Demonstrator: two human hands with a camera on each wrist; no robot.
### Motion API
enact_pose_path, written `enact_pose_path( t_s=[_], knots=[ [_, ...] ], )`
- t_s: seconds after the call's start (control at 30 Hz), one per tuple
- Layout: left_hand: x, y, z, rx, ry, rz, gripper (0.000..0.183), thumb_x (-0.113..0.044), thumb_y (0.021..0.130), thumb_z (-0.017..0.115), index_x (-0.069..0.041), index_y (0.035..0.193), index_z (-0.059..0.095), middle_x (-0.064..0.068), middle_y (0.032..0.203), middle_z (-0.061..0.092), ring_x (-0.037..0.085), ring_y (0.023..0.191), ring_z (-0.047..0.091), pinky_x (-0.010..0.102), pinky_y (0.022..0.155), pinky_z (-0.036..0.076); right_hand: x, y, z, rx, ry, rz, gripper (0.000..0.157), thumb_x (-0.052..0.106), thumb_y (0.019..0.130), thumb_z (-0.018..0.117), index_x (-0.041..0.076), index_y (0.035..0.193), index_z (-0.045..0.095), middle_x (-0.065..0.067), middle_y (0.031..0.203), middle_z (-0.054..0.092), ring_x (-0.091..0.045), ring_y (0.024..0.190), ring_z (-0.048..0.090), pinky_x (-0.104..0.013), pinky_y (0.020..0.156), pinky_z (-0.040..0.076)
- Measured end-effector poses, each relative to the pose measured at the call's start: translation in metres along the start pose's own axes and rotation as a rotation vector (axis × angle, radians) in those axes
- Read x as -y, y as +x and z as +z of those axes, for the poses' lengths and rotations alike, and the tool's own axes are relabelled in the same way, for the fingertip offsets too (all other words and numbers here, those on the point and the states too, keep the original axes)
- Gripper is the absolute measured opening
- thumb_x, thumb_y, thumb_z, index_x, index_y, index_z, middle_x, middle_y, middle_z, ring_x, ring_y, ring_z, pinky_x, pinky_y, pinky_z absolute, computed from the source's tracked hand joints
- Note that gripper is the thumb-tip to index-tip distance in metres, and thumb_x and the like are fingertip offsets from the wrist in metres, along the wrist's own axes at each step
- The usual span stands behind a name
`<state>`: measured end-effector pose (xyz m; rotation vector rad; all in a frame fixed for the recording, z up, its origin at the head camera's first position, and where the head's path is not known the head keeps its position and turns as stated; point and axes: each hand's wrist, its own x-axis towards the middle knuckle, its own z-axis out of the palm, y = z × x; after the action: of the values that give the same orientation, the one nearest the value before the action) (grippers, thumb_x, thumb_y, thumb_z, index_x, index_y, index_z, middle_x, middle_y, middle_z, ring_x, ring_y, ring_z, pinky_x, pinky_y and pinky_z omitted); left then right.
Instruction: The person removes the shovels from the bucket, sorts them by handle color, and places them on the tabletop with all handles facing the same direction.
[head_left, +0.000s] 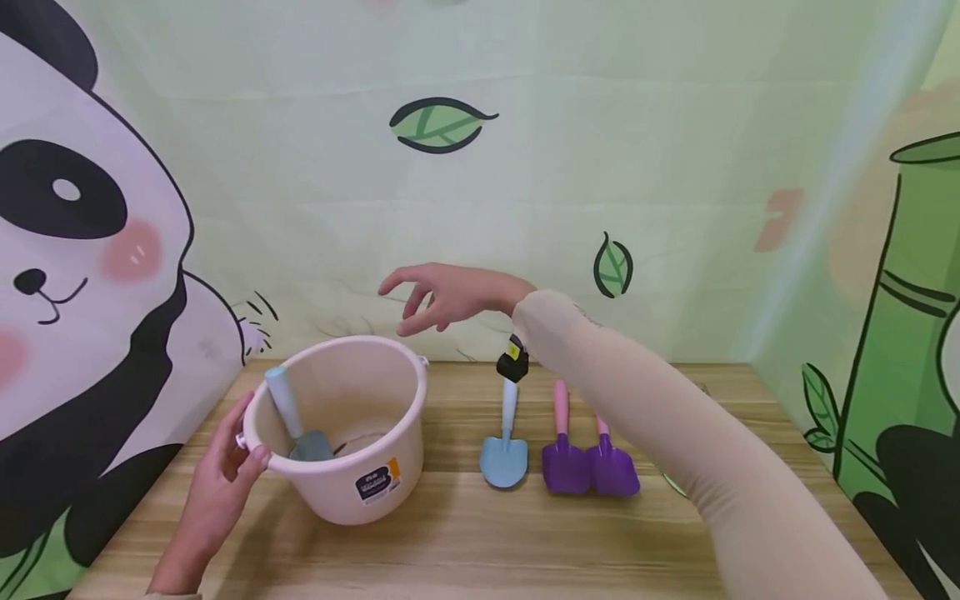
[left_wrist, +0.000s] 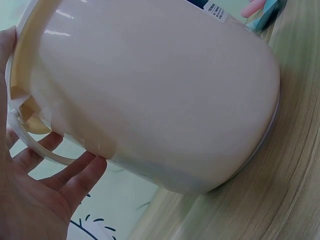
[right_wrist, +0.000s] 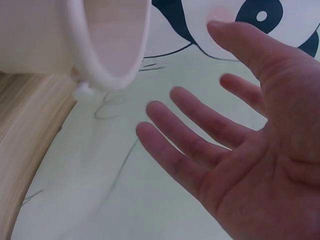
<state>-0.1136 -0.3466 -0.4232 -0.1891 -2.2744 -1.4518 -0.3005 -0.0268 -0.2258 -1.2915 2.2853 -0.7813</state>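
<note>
A pale pink bucket point(head_left: 322, 496) stands at the left of the wooden table. My left hand point(head_left: 217, 487) grips its rim at the left side, thumb over the edge; in the left wrist view the fingers point(left_wrist: 82, 182) lie against the outer wall by the white bail handle point(left_wrist: 37, 145). Inside the bucket leans a toy shovel point(head_left: 283, 402) with a light blue handle and a grey-blue blade. My right hand point(head_left: 461, 293) hangs above and behind the bucket's far right rim, palm empty, fingers spread and slightly bent. The right wrist view shows its fingers apart from the rim.
Right of the bucket lie a light blue shovel point(head_left: 505, 461) and two purple shovels point(head_left: 566, 467) with pink handles, partly behind my right sleeve point(head_left: 660, 400). A small black device point(head_left: 513, 362) hangs under that wrist. A panda-printed cloth point(head_left: 322, 167) backs the table point(head_left: 487, 550).
</note>
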Motion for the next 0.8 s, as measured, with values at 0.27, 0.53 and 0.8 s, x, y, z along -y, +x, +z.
enact_pose_path(
  t_s=[0.27,0.53,0.8],
  knots=[
    [0.001,0.000,0.000,-0.005,-0.033,0.011,0.070,-0.001,0.102,0.056,-0.019,0.164,0.028,0.004,0.152,0.042,-0.007,0.117,0.052,0.011,0.088,0.050,0.017,0.022,0.009,0.079,0.020,0.013,0.064,0.033,0.094,0.076,0.025,0.149,0.046,-0.001,0.124,0.066,-0.013,0.109,0.066,-0.039,0.090,0.058],
    [0.005,0.001,0.001,-0.014,-0.115,0.044,0.069,0.005,0.100,0.056,-0.012,0.162,0.030,-0.007,0.144,0.045,-0.002,0.117,0.055,0.012,0.088,0.050,0.025,0.049,0.027,0.122,0.049,0.003,0.064,0.033,0.092,0.078,0.026,0.148,0.047,-0.001,0.121,0.067,-0.020,0.110,0.068,-0.040,0.090,0.059],
    [0.005,0.001,0.000,-0.016,-0.100,0.026,0.069,0.003,0.100,0.056,-0.014,0.162,0.030,-0.005,0.145,0.044,-0.001,0.116,0.056,0.012,0.088,0.050,0.036,0.075,0.048,0.156,0.051,0.012,0.063,0.029,0.093,0.078,0.026,0.147,0.047,-0.003,0.120,0.068,-0.015,0.104,0.068,-0.032,0.083,0.059]
  ],
)
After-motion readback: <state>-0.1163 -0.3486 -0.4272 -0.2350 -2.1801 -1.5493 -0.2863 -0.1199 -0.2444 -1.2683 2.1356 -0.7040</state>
